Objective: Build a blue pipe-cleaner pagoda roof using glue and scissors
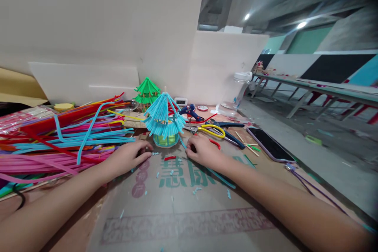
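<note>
A small pagoda model (163, 120) made of light blue pipe cleaners stands on a cardboard sheet (183, 208), with a green-yellow base. My left hand (128, 157) rests flat on the cardboard just left of the model's base, fingers apart, holding nothing. On the right of the base, my right hand (203, 150) lies with its fingers curled; whether it pinches a blue pipe cleaner is hard to tell. A short red piece (170, 158) lies between the hands. A green pagoda model (147, 92) stands behind.
A big heap of coloured pipe cleaners (59, 138) fills the left side. Yellow-handled scissors (211, 130), blue pliers (233, 138), a glue gun (190, 112) and a phone (270, 144) lie to the right. White foam boards (118, 35) stand behind. Long tables (319, 88) run at far right.
</note>
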Demonstrator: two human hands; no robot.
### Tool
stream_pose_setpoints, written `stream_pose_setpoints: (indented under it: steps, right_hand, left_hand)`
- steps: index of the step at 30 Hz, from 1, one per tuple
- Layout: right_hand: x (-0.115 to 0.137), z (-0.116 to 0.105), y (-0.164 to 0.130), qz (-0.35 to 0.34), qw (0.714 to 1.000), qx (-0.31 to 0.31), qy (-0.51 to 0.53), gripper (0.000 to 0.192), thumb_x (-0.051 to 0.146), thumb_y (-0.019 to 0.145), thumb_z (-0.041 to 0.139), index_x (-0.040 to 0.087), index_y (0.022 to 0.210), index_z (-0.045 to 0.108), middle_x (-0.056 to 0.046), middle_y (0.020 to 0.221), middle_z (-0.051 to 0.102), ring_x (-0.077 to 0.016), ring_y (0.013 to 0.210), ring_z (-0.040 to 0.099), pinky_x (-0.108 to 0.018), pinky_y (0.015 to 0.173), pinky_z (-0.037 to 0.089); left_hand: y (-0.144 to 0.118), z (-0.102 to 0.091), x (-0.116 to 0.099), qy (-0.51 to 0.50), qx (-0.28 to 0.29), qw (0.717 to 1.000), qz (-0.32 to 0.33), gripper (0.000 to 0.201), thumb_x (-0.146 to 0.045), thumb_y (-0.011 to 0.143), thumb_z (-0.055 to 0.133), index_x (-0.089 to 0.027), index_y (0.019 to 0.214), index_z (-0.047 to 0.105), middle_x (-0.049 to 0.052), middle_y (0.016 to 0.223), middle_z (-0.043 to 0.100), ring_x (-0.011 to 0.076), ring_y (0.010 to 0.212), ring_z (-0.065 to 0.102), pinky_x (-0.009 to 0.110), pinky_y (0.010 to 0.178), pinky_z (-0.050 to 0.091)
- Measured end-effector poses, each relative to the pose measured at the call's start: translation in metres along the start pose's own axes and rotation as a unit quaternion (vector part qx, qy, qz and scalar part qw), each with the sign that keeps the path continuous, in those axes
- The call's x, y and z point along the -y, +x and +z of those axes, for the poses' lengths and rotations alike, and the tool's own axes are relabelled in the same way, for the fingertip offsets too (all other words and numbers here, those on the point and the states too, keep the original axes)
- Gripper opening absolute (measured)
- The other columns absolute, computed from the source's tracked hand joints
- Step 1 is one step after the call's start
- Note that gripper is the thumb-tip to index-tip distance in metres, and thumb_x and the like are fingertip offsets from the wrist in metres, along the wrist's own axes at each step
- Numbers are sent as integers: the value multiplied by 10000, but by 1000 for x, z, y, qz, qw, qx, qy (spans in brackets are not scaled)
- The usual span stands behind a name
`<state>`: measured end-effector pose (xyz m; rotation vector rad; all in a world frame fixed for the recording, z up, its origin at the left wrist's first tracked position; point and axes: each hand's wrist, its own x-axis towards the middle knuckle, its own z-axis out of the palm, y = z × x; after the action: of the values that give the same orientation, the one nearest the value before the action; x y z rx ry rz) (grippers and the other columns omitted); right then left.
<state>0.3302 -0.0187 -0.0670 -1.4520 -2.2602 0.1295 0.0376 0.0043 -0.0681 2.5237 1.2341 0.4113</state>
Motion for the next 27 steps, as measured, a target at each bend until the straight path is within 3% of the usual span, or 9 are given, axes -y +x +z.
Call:
stream_pose_setpoints:
  steps: [4,7,10,13,16,19,22,24,27]
  right_hand:
    - [-8,-14,6,114,980,-25,164,90,220,766,531,201,699,473,20,609,568,-131,563,498,-250,544,337]
    - [-11,-38,10,174,925,-108,320,116,290,786,546,210,789,462,76,529,517,-99,470,441,-223,498,318]
    - [-6,-63,13,165,867,-206,423,170,291,761,591,196,896,548,86,510,510,-89,469,427,-214,492,312]
    - [7,-78,17,150,814,-240,507,222,297,762,588,166,939,622,1,687,662,-112,575,565,-235,549,417]
    - [25,-82,23,138,772,-198,588,287,289,728,655,165,986,634,-53,897,725,-148,715,663,-281,677,509]
    - [42,-82,26,102,797,-143,577,292,326,715,726,168,950,653,-38,868,728,-145,739,673,-280,724,519]
    - [50,-80,25,76,854,-94,506,312,459,767,681,154,829,651,-28,714,708,-128,609,641,-255,617,497]
    - [50,-77,23,80,868,-58,486,374,532,792,627,158,808,628,-9,596,668,-110,481,573,-236,507,441]
    - [48,-69,17,97,874,-30,475,402,569,805,594,168,807,602,44,443,555,-78,370,434,-202,408,312]
  left_hand:
    - [-1,-2,0,16,-3,1000,10,328,-405,924,439,-195,1089,629,89,1044,692,231,927,637,334,818,469]
    - [-5,-12,-9,35,8,999,22,309,-365,907,470,-196,1092,651,92,1033,706,235,919,649,325,803,474]
    - [-7,-25,-35,70,23,997,39,266,-343,909,476,-229,1011,694,61,953,722,225,855,662,302,732,468]
    - [-2,-39,-74,74,-43,993,76,320,-356,906,522,-266,1196,624,50,1017,715,214,860,658,297,739,476]
    - [14,-53,-114,64,-143,977,144,648,-377,862,628,-241,1443,377,73,1123,686,208,909,649,304,800,487]
    - [33,-73,-143,63,-207,950,227,282,-320,932,532,-221,1183,615,63,1081,694,203,975,634,306,843,475]
    - [44,-94,-152,2,-269,938,220,243,-319,960,474,-210,948,691,32,887,705,161,816,637,269,744,478]
    - [46,-105,-146,-44,-283,939,191,223,-355,933,530,-231,1048,675,11,867,696,143,749,622,257,698,478]
    - [47,-115,-125,-65,-312,937,142,396,-393,904,569,-246,1272,570,27,970,675,151,776,617,283,718,493]
